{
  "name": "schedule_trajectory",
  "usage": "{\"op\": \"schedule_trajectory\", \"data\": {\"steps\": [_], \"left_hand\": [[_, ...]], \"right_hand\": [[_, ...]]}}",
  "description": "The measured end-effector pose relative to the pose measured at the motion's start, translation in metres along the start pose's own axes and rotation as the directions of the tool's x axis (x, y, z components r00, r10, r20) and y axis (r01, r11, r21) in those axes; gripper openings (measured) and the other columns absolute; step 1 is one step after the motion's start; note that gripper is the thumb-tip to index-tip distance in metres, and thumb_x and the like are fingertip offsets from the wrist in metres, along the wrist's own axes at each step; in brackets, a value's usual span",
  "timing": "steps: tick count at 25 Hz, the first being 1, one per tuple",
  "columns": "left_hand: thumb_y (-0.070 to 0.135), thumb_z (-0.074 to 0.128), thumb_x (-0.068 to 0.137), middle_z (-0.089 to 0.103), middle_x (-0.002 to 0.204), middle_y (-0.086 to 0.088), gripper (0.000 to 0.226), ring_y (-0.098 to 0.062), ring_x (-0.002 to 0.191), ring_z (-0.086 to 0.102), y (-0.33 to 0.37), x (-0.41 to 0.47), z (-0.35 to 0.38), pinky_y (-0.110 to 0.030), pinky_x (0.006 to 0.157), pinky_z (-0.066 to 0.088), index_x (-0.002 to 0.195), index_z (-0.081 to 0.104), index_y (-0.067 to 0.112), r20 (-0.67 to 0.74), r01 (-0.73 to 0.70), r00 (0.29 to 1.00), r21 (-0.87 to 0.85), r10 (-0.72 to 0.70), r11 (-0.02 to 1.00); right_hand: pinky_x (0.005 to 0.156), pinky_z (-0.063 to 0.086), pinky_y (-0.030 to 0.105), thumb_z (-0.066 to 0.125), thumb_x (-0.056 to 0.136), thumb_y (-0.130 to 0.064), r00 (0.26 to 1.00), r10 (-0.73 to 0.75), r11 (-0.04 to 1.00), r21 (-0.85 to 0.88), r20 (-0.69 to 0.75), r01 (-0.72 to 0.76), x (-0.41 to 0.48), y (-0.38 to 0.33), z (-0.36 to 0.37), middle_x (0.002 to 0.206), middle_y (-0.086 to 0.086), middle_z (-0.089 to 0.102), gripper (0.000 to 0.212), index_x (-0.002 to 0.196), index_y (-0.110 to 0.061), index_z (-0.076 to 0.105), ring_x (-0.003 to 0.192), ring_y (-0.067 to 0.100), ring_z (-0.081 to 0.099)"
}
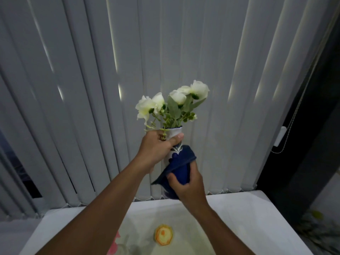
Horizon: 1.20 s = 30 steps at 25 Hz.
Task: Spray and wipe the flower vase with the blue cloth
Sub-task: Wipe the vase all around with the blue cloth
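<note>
A white vase with a dark blue leaf pattern [175,151] is held up in the air above the table, carrying white artificial flowers [173,103] with green leaves. My left hand [158,149] grips the vase around its neck, thumb across the front. My right hand [186,183] presses a dark blue cloth [179,167] against the vase's lower body. The cloth wraps and hides most of the lower half of the vase. No spray bottle is in view.
A table with a white, flower-printed cover [239,214] lies below my arms. Grey vertical blinds [92,89] fill the background. A blind cord [287,133] and a dark frame stand at the right.
</note>
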<state>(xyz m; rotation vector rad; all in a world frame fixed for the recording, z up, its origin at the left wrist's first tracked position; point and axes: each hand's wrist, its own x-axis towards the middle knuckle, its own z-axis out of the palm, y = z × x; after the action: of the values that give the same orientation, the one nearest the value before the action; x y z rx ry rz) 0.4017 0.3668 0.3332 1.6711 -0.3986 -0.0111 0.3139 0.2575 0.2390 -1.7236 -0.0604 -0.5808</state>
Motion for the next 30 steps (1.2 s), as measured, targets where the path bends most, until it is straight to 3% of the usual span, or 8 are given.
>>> {"op": "schedule_trajectory", "data": {"steps": [6,12,16,19,21,24,26,30], "left_hand": [[0.060,0.081,0.061,0.083,0.087,0.004,0.040,-0.019,0.089,0.078,-0.010,0.008,-0.002,-0.047,0.091,0.061,0.085,0.082,0.027,-0.074,0.059,0.996,0.019,-0.057,0.998],[0.034,0.083,0.081,0.083,0.094,0.001,0.019,-0.016,0.090,0.077,-0.004,0.010,0.000,-0.031,0.076,0.060,0.094,0.082,0.020,0.080,0.051,0.995,0.027,-0.053,0.998],[0.025,0.080,0.086,0.077,0.079,0.005,0.011,0.001,0.064,0.071,0.009,0.014,-0.010,-0.013,0.054,0.049,0.093,0.079,0.017,0.030,0.023,0.999,-0.010,-0.022,1.000],[0.027,0.081,0.084,0.079,0.086,0.005,0.014,-0.007,0.079,0.075,0.014,0.018,-0.016,-0.026,0.076,0.057,0.095,0.078,0.019,-0.013,0.007,1.000,-0.025,-0.007,1.000],[0.031,0.083,0.082,0.081,0.092,0.002,0.017,-0.015,0.089,0.077,0.010,0.019,-0.019,-0.039,0.092,0.060,0.095,0.078,0.021,-0.053,-0.001,0.999,-0.023,0.000,1.000],[0.048,0.083,0.074,0.082,0.092,-0.008,0.035,-0.027,0.090,0.078,0.001,0.012,-0.016,-0.052,0.090,0.061,0.095,0.078,0.020,-0.099,-0.036,0.994,0.049,0.041,0.998],[0.048,0.081,0.075,0.082,0.089,-0.005,0.031,-0.025,0.088,0.078,-0.006,0.005,-0.012,-0.052,0.086,0.062,0.094,0.079,0.024,-0.110,-0.091,0.989,0.097,0.102,0.991],[0.034,0.081,0.083,0.083,0.091,0.002,0.016,-0.016,0.090,0.078,-0.008,0.001,-0.013,-0.044,0.088,0.063,0.098,0.079,0.027,-0.096,-0.117,0.988,0.054,0.122,0.992]], "right_hand": [[0.105,0.052,0.038,0.053,0.099,-0.031,0.998,-0.056,0.996,-0.072,-0.033,0.053,-0.029,0.036,0.013,0.142,0.001,0.052,0.054,0.147,-0.040,0.030,0.126,0.015,0.057],[0.070,0.055,0.020,0.042,0.106,-0.026,0.992,0.127,0.991,0.041,-0.025,-0.126,0.044,-0.022,-0.001,0.090,-0.002,0.072,0.024,0.103,-0.031,0.065,0.081,0.010,0.068],[0.083,0.058,0.036,0.042,0.105,-0.035,0.930,0.366,0.908,0.228,-0.023,-0.352,0.037,0.002,0.006,0.098,0.012,0.077,0.032,0.103,-0.024,0.072,0.096,0.028,0.073],[0.098,0.056,0.050,0.050,0.099,-0.047,0.812,0.584,0.723,0.455,-0.001,-0.519,0.021,0.024,0.022,0.111,0.014,0.077,0.038,0.116,-0.021,0.072,0.106,0.037,0.071],[0.107,0.049,0.056,0.055,0.097,-0.048,0.729,0.677,0.464,0.708,0.104,-0.532,0.012,0.029,0.029,0.121,0.015,0.074,0.043,0.125,-0.018,0.069,0.115,0.037,0.068],[0.109,0.046,0.057,0.063,0.095,-0.045,0.665,0.696,0.113,0.872,0.272,-0.476,0.006,0.028,0.038,0.133,0.024,0.065,0.047,0.130,-0.014,0.065,0.123,0.046,0.061],[0.103,0.051,0.057,0.067,0.093,-0.043,0.646,0.726,0.187,0.837,0.235,-0.514,0.003,0.026,0.046,0.129,0.022,0.068,0.047,0.128,-0.011,0.066,0.117,0.044,0.066],[0.077,0.063,0.044,0.061,0.098,-0.029,0.632,0.734,0.662,0.467,-0.247,-0.587,-0.008,0.025,0.045,0.085,0.011,0.076,0.030,0.078,-0.010,0.071,0.082,0.030,0.073]]}}
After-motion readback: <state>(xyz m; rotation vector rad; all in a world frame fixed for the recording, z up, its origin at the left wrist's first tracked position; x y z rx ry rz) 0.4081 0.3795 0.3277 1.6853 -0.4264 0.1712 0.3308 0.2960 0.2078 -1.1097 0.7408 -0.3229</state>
